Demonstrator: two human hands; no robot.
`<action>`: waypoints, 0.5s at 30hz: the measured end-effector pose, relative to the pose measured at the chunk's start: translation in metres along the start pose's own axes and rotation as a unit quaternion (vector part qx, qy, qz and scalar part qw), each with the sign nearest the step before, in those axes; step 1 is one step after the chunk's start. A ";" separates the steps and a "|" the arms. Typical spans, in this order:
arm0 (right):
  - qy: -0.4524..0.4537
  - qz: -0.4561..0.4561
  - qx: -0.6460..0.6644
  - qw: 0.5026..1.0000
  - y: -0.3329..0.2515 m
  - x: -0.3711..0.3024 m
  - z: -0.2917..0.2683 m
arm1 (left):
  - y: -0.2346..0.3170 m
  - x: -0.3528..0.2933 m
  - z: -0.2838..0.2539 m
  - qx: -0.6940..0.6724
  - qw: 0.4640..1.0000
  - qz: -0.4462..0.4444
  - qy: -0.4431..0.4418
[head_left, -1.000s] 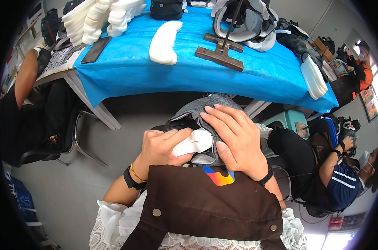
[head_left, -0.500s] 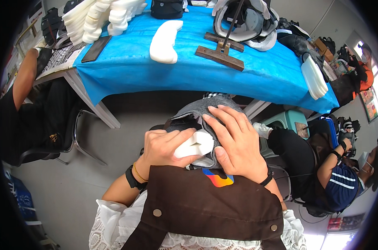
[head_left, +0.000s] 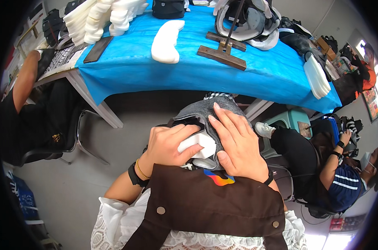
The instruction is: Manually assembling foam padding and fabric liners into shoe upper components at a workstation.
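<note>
- Two hands are seen over the lap, below the near edge of the blue table (head_left: 189, 71).
- A white foam pad (head_left: 199, 143) is gripped by the left hand (head_left: 168, 143), fingers curled over its top, and its far end is pressed into the opening of a grey felt cover (head_left: 205, 114).
- The cover is held down by the right hand (head_left: 234, 143), which lies flat on the grey fabric with fingers spread and the thumb hooked under the lower edge; nothing is enclosed in it.
- The pad sits between the two hands, half inside the cover and half still showing; how deep it reaches cannot be told.
- The step in hand is judged to be the stuffing of the pad into the cover, roughly midway.
- For the next move, a steady push along the length of the pad seems called for, with the cover kept taut so the opening is not folded shut.
- On the table, a loose white foam piece (head_left: 167, 41), a stack of foam pieces (head_left: 93, 18) and a wooden stand (head_left: 222, 52) are laid well apart from the hands.
- Another person (head_left: 339, 175) is seated at the right, and an arm (head_left: 24, 81) is seen at the left.
</note>
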State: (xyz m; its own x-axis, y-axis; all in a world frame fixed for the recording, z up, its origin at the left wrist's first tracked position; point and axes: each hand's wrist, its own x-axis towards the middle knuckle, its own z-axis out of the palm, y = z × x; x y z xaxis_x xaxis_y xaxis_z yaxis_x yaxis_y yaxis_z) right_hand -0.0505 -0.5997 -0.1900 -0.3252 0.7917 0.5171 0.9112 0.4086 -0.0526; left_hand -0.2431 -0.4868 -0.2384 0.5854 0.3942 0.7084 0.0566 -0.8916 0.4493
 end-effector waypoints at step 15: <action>-0.091 -0.015 0.088 0.992 0.014 0.001 -0.019 | 0.008 0.022 0.008 0.099 0.985 0.120 0.075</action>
State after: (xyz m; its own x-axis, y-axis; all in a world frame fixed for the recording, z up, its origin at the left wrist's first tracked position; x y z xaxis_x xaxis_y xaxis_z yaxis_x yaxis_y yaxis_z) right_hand -0.0336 -0.6018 -0.1736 -0.4063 0.8403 0.3589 0.8476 0.4933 -0.1955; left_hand -0.2236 -0.4868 -0.2231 0.4764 0.1819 0.8602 0.0956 -0.9833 0.1550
